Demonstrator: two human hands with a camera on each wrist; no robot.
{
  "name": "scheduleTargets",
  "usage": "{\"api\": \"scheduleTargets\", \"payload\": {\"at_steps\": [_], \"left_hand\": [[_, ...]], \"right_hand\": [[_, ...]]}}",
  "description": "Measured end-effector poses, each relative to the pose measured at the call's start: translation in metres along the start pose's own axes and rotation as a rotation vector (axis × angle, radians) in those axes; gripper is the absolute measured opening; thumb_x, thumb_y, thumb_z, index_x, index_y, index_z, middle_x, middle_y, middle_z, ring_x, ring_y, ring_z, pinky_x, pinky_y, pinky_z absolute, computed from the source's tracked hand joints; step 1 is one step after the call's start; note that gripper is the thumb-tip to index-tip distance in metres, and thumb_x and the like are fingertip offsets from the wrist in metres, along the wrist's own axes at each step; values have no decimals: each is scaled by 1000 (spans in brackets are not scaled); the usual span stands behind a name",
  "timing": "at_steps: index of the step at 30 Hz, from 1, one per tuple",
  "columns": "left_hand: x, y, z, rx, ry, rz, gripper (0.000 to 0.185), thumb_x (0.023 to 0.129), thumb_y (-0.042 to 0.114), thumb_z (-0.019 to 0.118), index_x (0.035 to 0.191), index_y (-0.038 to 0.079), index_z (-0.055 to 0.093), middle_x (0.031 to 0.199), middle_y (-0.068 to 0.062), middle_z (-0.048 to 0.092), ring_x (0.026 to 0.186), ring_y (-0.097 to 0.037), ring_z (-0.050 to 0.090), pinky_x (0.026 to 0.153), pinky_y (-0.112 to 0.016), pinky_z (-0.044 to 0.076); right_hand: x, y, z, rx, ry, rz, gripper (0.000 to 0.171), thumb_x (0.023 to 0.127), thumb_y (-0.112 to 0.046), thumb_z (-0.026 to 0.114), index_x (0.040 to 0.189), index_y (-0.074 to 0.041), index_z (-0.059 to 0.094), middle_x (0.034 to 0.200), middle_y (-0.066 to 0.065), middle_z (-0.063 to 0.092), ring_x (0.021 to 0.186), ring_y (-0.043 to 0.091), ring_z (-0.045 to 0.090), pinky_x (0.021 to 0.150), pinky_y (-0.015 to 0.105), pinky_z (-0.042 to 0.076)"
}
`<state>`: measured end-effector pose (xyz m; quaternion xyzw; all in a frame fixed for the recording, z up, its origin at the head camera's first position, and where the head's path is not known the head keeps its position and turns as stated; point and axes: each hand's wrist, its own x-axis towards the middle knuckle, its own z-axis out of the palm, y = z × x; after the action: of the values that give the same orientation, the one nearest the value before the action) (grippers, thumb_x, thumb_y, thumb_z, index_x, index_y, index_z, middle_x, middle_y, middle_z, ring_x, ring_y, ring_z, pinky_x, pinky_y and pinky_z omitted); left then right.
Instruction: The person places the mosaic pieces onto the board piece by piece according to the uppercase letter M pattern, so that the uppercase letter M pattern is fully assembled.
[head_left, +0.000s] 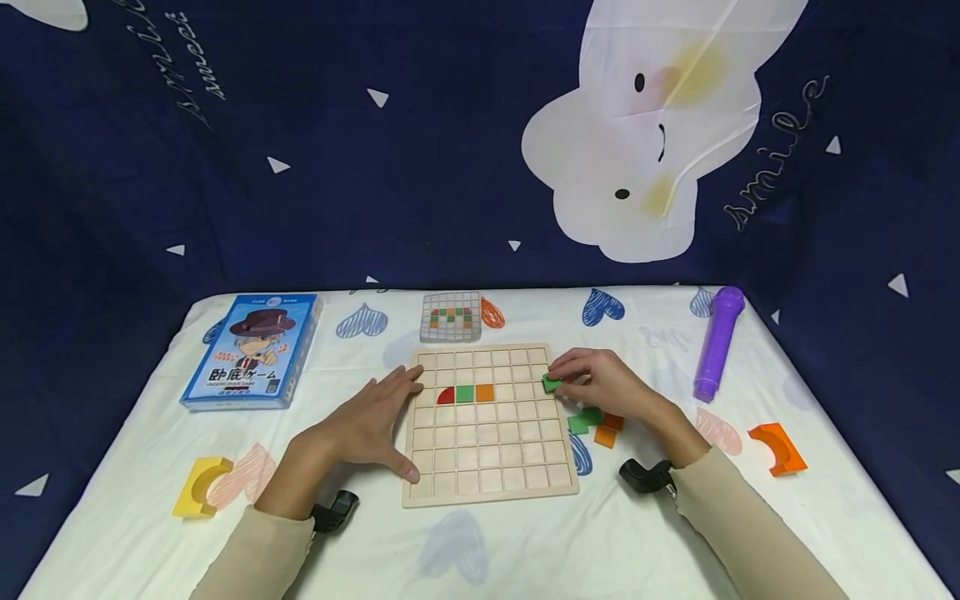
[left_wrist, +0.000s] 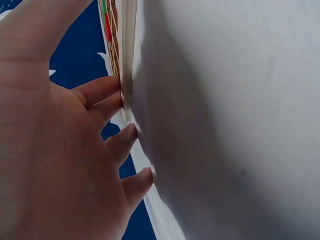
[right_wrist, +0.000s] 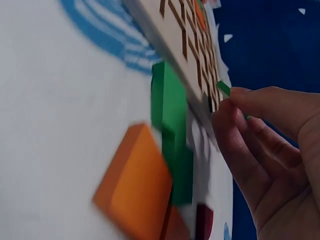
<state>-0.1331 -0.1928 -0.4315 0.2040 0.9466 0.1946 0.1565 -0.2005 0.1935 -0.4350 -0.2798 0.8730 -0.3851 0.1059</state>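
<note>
A wooden grid board [head_left: 487, 458] lies on the table, with a red quarter-round tile [head_left: 447, 396], a green square tile [head_left: 465, 393] and an orange square tile [head_left: 485, 392] side by side in one row. My left hand [head_left: 367, 425] rests along the board's left edge, fingers spread and thumb near the lower left corner. In the right wrist view, my right hand [right_wrist: 270, 135] pinches a green tile [right_wrist: 223, 88] between thumb and fingertips. The head view has this tile over the board's right edge. Loose green tiles [head_left: 579, 423] and orange tiles [head_left: 605, 436] lie beside the board.
Behind the board is a pattern card [head_left: 450, 317] showing coloured squares. A blue game box [head_left: 251, 354] and a yellow arch block [head_left: 201, 487] lie on the left. On the right are a purple microphone-shaped stick [head_left: 718, 343] and an orange arch block [head_left: 780, 448].
</note>
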Motion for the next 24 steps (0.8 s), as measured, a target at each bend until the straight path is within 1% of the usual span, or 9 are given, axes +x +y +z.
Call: {"api": "scheduleTargets", "payload": {"at_steps": [4,7,10,15,17,21,24], "left_hand": [[0,0,-1,-8,9,12,133,48,68,93,153,3,40,172,-11,22,160,-40,18,129,-64,20],[0,1,-1,-10,12,18,134,48,67,94,152,3,40,171,-12,23,160,-40,18,128,-64,20],[0,1,-1,-13,10,13,133,48,66,94,152,3,41,171,-11,23,160,-40,18,129,-64,20],[0,1,-1,-10,8,0,134,47,66,94,152,4,41,172,-11,23,160,-39,17,129,-64,19],[0,1,-1,-5,5,-7,133,47,67,94,152,4,41,172,-11,22,160,-39,17,129,-64,20],[0,2,0,3,-1,-15,132,47,67,94,151,4,42,172,-11,22,160,-39,17,129,-63,20],[0,2,0,11,-1,-15,133,47,68,94,152,5,42,172,-11,22,160,-39,17,129,-63,21]], "right_hand": [[8,-7,5,-20,-18,-11,22,90,-10,76,111,-12,80,122,4,74,111,19,70,83,20,59],[13,-11,8,-31,-28,-13,21,90,-10,76,110,-14,80,121,2,75,116,22,69,91,23,59],[18,-15,13,-34,-32,-19,20,90,-12,77,109,-14,81,119,0,75,117,21,68,94,25,58],[26,-22,21,-31,-36,-55,19,89,-12,78,107,-11,81,118,3,76,115,22,69,92,28,59],[28,-24,24,-24,-43,-58,18,89,-12,78,107,-11,81,118,3,76,116,22,68,95,30,59],[33,-27,31,-12,-53,-39,18,89,-13,79,106,-12,81,118,1,76,121,21,66,104,37,56],[34,-28,34,-10,-60,-34,19,88,-14,79,107,-12,81,119,0,75,121,20,65,103,36,57]]}}
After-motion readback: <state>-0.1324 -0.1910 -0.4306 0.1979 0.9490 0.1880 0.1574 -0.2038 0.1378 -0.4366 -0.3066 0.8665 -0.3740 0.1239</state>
